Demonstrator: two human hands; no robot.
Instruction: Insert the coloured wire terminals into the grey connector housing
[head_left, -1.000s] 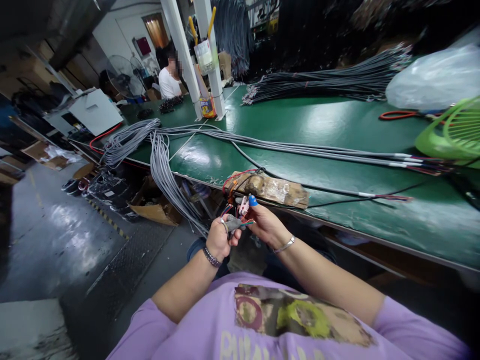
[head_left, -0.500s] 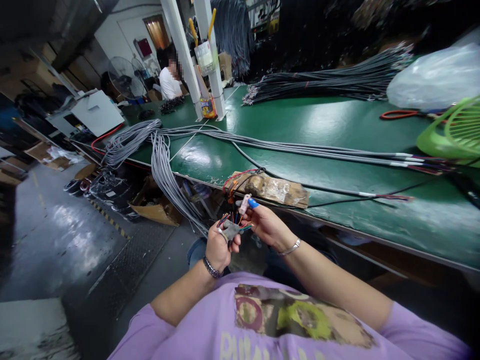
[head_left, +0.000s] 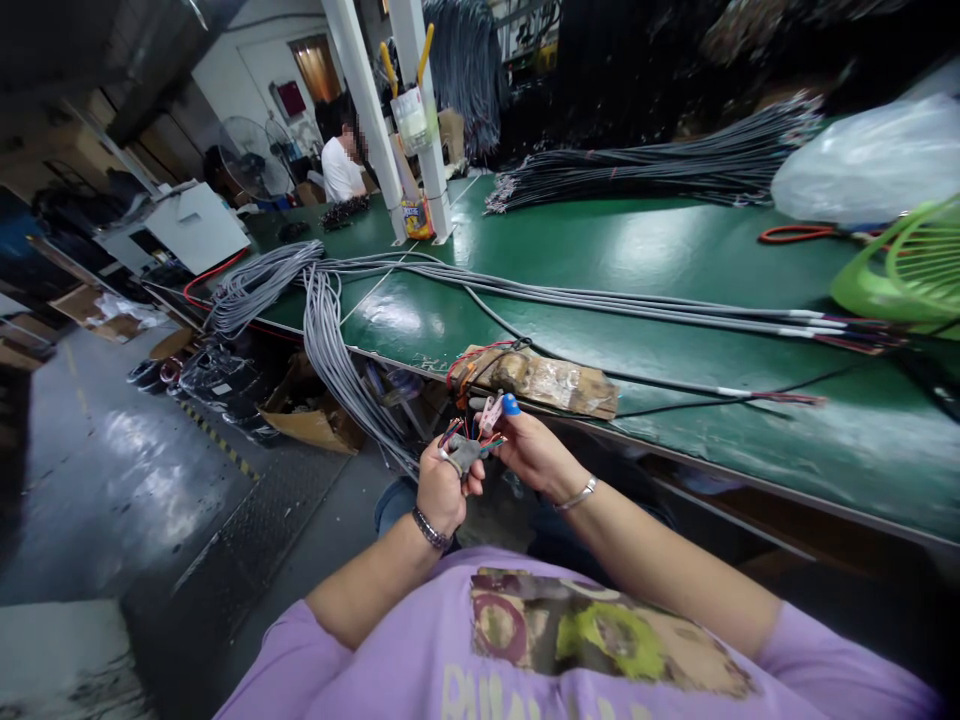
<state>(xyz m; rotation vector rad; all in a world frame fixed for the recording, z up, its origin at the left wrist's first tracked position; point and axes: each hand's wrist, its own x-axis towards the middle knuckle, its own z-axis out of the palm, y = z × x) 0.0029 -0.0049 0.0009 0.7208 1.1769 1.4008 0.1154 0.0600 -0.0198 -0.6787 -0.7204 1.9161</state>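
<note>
While my left hand (head_left: 444,488) is closed around one gray cable piece (head_left: 465,455), its coloured wires (head_left: 493,442) too tangled to count, my right hand (head_left: 536,452) pinches one small pink piece (head_left: 491,411) just above it. Both pieces are in front of me, near the edge of the green table (head_left: 637,245). Two yellow handles (head_left: 425,55) stand in one clear pouch (head_left: 412,120) on one of two white posts (head_left: 360,110). On my left, a floor box (head_left: 86,305) holds crumpled plastic (head_left: 135,310); I can't make out what the nearer carton (head_left: 315,425) contains. One wooden block (head_left: 592,392) lies just beyond my hands, between them and the long gray cables (head_left: 600,297). One co-worker (head_left: 343,170) is past the posts.
</note>
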